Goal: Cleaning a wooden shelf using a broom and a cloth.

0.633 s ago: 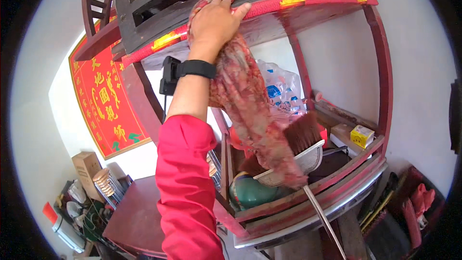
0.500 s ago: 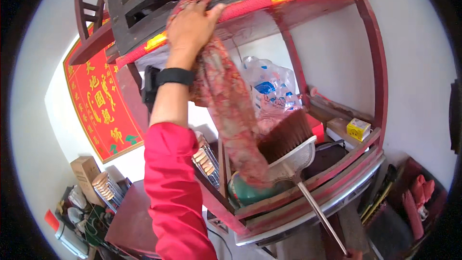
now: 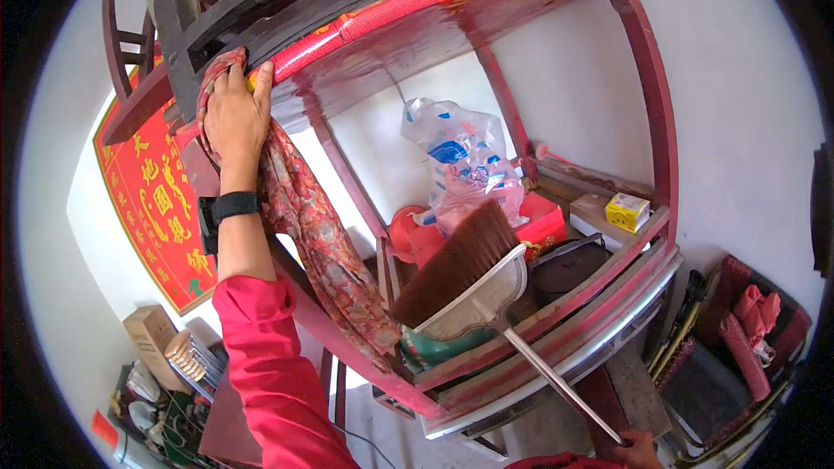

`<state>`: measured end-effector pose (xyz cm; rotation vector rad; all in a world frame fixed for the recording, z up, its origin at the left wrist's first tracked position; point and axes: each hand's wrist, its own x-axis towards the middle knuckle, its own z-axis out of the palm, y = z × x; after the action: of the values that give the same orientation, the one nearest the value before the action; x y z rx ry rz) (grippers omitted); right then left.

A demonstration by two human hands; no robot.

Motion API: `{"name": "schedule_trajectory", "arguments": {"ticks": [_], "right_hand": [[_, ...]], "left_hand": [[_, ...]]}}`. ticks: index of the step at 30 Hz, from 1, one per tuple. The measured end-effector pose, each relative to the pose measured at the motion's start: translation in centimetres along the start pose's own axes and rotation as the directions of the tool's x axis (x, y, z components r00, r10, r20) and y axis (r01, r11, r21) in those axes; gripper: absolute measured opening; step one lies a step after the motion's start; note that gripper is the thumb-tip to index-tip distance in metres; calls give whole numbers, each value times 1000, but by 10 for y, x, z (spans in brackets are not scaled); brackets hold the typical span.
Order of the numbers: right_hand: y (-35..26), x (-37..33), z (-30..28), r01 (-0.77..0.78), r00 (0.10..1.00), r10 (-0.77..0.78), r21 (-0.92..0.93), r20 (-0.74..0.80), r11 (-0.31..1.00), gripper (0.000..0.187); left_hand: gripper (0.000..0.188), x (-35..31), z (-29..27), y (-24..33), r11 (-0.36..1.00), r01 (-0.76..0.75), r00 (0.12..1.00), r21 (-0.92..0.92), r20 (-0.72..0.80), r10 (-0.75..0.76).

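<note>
My left hand (image 3: 234,122) is closed on a red floral cloth (image 3: 314,230) at the left end of the shelf's red front edge (image 3: 382,17). The cloth's long loose part hangs down beside the wooden rack. At the lower right, my right hand (image 3: 641,450), partly cut off by the picture's edge, grips the metal handle (image 3: 556,382) of a broom. Its pale head (image 3: 486,293) with dark brown bristles (image 3: 456,256) is tilted up in front of the rack's lower level, and the bristle tips lie close to the hanging cloth.
Inside the rack are a clear plastic bag (image 3: 465,152), a red box (image 3: 543,224), a yellow-and-white box (image 3: 626,212) and a dark round container (image 3: 569,267). Dark wooden furniture (image 3: 174,35) is stacked on top. A cardboard box (image 3: 155,343) stands at lower left, folded chairs (image 3: 708,391) at right.
My left hand has slid left along the red edge with the cloth, whose loose part swung left. The broom head appears further left, and my view has shifted somewhat. More of my right hand shows.
</note>
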<state>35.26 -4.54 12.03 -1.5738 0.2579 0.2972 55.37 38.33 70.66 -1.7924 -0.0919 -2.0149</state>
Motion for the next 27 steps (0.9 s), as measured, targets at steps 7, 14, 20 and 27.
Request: {"name": "schedule_trajectory", "arguments": {"ticks": [7, 14, 20, 27], "right_hand": [[8, 5, 1, 16, 999, -15, -14, 49, 1000, 23], [-13, -5, 5, -74, 995, 80, -88, 66, 993, 22], [9, -2, 1, 89, 995, -75, -264, 62, 960, 21], [1, -5, -3, 102, 992, -79, -282, 94, 954, 21]], "left_hand": [[55, -6, 2, 14, 998, -21, 998, -60, -64, 17], [47, -9, 6, 33, 998, -39, 982, -48, -187, 29], [43, -16, 17, 42, 999, -1, 971, -52, -238, -11], [50, -9, 23, 69, 997, 30, 969, -68, -242, -45]]}}
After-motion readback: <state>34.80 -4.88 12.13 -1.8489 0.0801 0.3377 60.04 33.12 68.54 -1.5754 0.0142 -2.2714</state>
